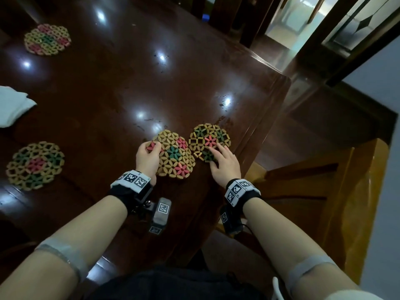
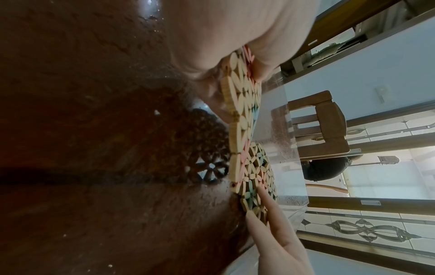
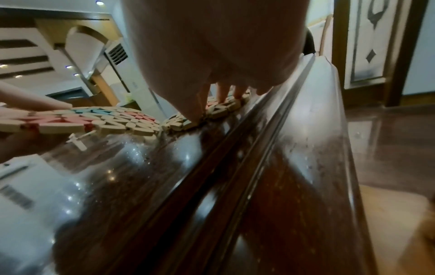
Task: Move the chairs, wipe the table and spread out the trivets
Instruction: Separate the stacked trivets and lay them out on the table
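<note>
Left hand: left hand (image 1: 147,158) grips the near-left rim of the petal-patterned trivet (image 1: 174,154), thumb on top over a pink flower and fingers curled under; in the left wrist view that edge is raised off the table (image 1: 121,87).
Right hand: right hand (image 1: 225,163) lies with fingers straight and spread, fingertips pressing down on the open-lattice trivet (image 1: 208,140); nothing is clasped.
Where these two sit: near the table's right-hand corner, their edges touching or slightly overlapping where they meet; I cannot tell which.
Others: one lattice trivet (image 1: 35,165) lies flat at near left, another trivet (image 1: 47,38) at far left, both well apart from the pair.
Cloth: a white folded cloth (image 1: 13,108) lies at the left edge of the table.
Chair: a wooden chair (image 1: 324,191) stands just off the table's right side.
Step in hand: by my judgement, parting the last two trivets, so spreading is well along.
Doing it well: hold the lattice one pinned with the flat fingers while the left lifts its trivet clear of the shared edge before carrying it toward the bare middle, so the linked pieces do not snag.
Risk: the pinned trivet is close to the table edge; a sideways drag could nudge it off.
Surface: droplets show on the polished top, so set down, don't slide.
</note>
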Motion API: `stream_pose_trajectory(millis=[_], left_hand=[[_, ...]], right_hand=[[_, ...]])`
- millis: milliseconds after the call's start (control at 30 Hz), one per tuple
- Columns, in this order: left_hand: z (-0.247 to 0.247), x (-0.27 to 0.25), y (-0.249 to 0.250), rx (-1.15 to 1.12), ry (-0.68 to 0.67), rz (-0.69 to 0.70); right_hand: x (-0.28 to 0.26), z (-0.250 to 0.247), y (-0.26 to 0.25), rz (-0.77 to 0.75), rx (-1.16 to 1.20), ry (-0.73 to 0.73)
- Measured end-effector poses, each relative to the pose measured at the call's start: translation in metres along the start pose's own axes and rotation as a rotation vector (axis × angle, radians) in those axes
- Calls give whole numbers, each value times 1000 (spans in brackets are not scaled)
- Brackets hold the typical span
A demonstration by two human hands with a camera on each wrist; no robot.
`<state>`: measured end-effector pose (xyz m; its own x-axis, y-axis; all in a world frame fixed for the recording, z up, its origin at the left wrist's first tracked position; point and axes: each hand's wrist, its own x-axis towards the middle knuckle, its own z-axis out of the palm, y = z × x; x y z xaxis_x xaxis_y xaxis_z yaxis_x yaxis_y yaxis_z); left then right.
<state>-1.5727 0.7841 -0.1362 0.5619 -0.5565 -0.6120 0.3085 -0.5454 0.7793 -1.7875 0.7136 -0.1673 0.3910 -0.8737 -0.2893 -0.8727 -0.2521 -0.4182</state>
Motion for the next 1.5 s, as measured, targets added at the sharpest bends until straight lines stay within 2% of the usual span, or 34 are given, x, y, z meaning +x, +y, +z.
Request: stream_pose_trajectory(millis=[300,433,533,700,867,1000,1133,1333,1433,1500], left_hand=[[3,-16,-3,-27,32,10],[2,-36,-4,-87,41,9],[-4,-53,-5,-83,38,37],[-19,-91,-18,-75,1,94],[-40,-141,-48,-36,-111,139],[-61,-190,-88,21,-212,202],[-76,-235,-132,78,-327,186],[-73,-292,-195,252,-411,153],[-52,-319,-218,309,-486,54],[-33,-339,-230,340,-585,-20]], right_hand=[[-12,-5,11,4,-3,-15],[-21,-7,11,-40,82,99],[-32,-6,3,-60,118,144],[-69,-3,-26,-133,231,130],[-132,2,-43,-136,384,102],[-204,15,-42,-62,562,71],[-273,30,-36,39,651,23],[-361,37,4,117,476,23],[-400,34,35,207,521,-72],[-420,30,62,268,544,-96]])
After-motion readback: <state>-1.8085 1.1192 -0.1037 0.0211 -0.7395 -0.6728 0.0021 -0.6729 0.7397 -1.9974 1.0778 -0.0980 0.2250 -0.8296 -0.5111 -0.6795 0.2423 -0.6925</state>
